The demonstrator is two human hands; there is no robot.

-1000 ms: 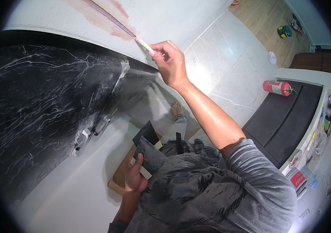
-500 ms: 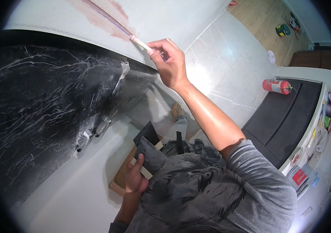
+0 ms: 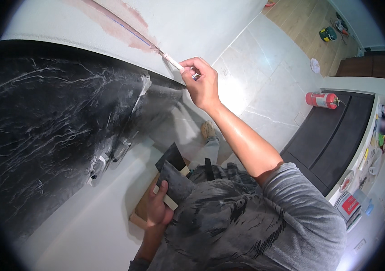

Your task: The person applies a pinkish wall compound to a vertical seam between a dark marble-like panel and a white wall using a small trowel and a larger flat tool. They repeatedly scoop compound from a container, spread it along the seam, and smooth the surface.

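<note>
My right hand (image 3: 201,81) pinches a slim whitish stick-like tool (image 3: 173,60), its exact kind unclear. The tool's tip touches the lower end of a narrow groove (image 3: 131,30) in the white wall, which has pinkish-brown filler smeared along both sides. Low by my body, my left hand (image 3: 158,207) is closed on a wide putty knife (image 3: 176,180) with a dark blade and pale handle edge. A second dark blade (image 3: 173,158) shows just behind it; whether my hand grips that one too is hard to tell.
A black marble-patterned slab (image 3: 52,117) with clamp-like metal fittings (image 3: 120,151) fills the left. Below it, a brown box-like object (image 3: 140,210) sits by my left hand. On the right, a red fire extinguisher (image 3: 321,100) lies on a dark panelled surface (image 3: 332,135). A green bucket (image 3: 328,34) stands farther off.
My right hand has moved slightly down and right, drawing the tool's tip along the groove toward its lower end. My left hand still holds the putty knife in nearly the same place.
</note>
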